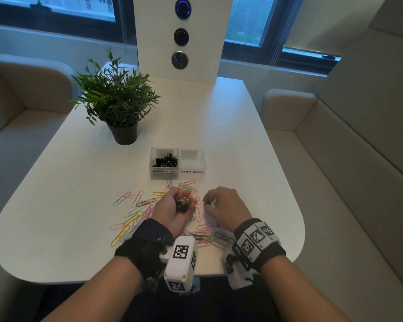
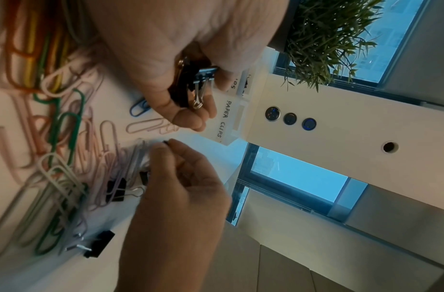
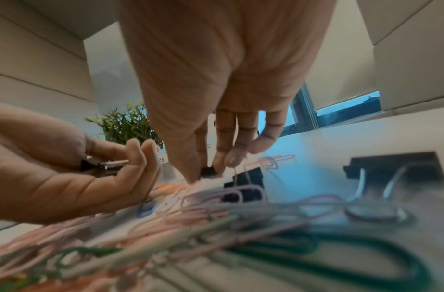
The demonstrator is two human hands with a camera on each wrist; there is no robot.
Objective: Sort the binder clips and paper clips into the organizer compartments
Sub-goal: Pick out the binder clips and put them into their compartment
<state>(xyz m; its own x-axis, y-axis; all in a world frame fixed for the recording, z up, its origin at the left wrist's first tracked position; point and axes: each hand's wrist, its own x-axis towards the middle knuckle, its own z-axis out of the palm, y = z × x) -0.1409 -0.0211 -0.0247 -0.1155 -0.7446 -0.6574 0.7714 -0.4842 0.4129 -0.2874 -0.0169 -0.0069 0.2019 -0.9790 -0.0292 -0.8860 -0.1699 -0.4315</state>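
Fingertips [image 3: 193, 170] of right hand [image 1: 226, 205] pinch one binder clip [image 3: 208, 171] at the table [image 1: 242, 140]. Left hand [image 1: 172, 209] cups a bunch of clips [image 1: 181, 204]. Paper clips [image 1: 135, 212] lie scattered around both; organizer [image 1: 177, 163] just beyond.

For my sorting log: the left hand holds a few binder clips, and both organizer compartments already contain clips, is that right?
Not quite. The head view shows only the binder clips compartment filled; the paper clips compartment is empty. The left hand does hold binder clips.
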